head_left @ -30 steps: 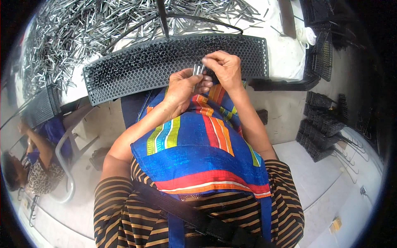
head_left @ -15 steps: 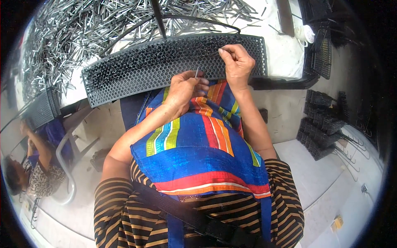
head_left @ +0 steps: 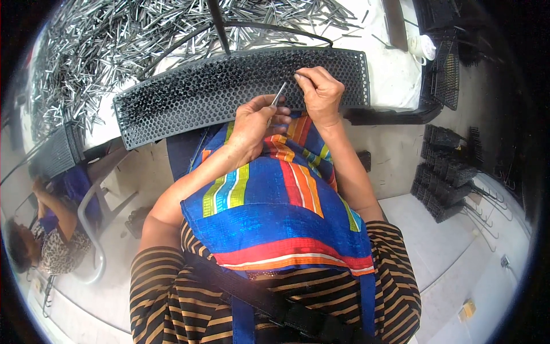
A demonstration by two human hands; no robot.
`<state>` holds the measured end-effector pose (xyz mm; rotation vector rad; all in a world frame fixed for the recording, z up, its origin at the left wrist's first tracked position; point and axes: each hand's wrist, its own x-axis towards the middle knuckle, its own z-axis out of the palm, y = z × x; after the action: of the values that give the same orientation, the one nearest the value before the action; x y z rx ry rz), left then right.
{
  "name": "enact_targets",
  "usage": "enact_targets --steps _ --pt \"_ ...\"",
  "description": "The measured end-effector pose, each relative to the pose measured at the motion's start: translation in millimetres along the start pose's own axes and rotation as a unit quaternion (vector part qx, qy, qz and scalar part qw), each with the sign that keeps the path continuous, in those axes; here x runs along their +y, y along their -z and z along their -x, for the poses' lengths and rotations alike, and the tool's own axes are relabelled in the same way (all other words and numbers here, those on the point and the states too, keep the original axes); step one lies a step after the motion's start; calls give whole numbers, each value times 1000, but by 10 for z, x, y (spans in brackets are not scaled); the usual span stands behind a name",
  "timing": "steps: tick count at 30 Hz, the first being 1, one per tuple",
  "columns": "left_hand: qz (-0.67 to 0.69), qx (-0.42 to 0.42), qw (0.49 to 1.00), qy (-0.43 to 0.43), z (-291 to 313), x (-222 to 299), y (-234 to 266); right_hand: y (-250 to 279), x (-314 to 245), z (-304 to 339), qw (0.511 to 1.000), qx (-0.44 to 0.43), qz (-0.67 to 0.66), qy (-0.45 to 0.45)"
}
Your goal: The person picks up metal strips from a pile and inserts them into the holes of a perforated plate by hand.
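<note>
A curved black perforated panel [head_left: 229, 106] lies along the near edge of the white worktop, with short dark pieces standing in many of its upper holes. My left hand [head_left: 252, 123] is in front of the panel's lower edge, its thumb and fingers closed on a thin silvery rod [head_left: 278, 94] that tilts up to the right. Over the panel's right half, my right hand [head_left: 322, 94] has thumb and forefinger pinched together. Whatever the pinch holds is too small to make out. The rod's tip is just short of the right fingertips.
Many loose thin rods [head_left: 114, 51] are heaped behind the panel. A dark upright bar [head_left: 218, 26] rises at the panel's back edge. A white container [head_left: 422, 47] stands at the right. Black bristly racks [head_left: 441, 172] with hooks are further right. Another person [head_left: 54, 235] works at far left.
My right hand has shifted slightly left and down over the panel. The rod in my left hand now sticks out further and leans more to the right.
</note>
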<state>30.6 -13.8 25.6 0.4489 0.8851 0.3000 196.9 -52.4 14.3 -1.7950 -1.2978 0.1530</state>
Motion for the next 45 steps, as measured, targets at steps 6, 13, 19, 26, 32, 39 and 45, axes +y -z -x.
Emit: enact_targets --steps 6,13,19,26,32,39,45 --pt "8 -12 1000 -9 -14 -13 -19 110 -143 51 892 -224 -263 -292" --pt "-30 -1 999 -40 19 -2 -48 -12 -132 270 874 -103 -340 -330" --pt "-83 -10 995 -61 -77 -128 3 57 -156 221 841 -36 -399 -363" --pt "-111 -57 991 -48 -80 -92 -41 93 -1 231 798 -112 -442 -395" --pt "-60 3 998 -19 -142 0 -8 202 107 60 935 91 -266 -215" --pt "-60 4 998 -17 -201 -1 41 209 119 -39 994 60 -79 -41" --pt "-62 27 997 -38 -152 38 136 38 127 -32 998 29 -53 -9"
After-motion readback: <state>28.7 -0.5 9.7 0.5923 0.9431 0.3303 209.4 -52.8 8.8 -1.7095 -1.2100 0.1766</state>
